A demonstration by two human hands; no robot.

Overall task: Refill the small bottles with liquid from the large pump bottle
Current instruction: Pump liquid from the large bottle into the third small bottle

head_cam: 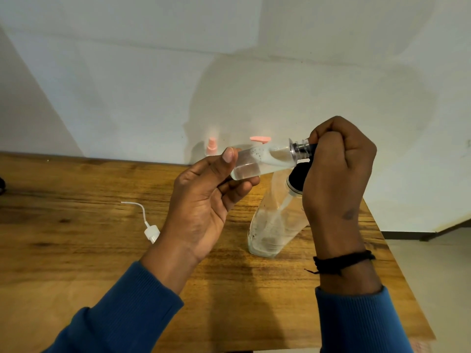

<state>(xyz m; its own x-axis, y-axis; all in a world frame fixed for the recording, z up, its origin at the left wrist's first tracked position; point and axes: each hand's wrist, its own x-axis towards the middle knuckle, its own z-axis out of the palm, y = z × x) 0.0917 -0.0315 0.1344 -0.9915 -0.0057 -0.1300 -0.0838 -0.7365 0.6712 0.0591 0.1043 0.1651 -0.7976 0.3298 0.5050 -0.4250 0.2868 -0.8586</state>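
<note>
The left hand [204,200] holds a small clear plastic bottle [262,161] by its base end, thumb on top and fingers curled beneath, lifted above the wooden tabletop [76,250]. The bottle lies almost level, its long axis running left to right, base at the left hand and neck rising slightly toward the right. It looks partly filled with pale liquid. The right hand [339,174] is clenched around the black pump head [303,149] at that neck, so the two hands meet end to end along the bottle's axis. Whether the nozzle is feeding the small bottle or the neck is being capped cannot be told.

Directly below, standing tilted on the tabletop, is the large clear pump bottle [275,225], its black collar [297,179] just under the right hand. The coming move probably turns on keeping the small bottle's mouth lined up with what the right hand grips.

To the left a white cap with a thin dip tube [150,230] lies loose. By the far wall stand a pink-topped small bottle [211,147] and another pink cap [260,139]
</note>
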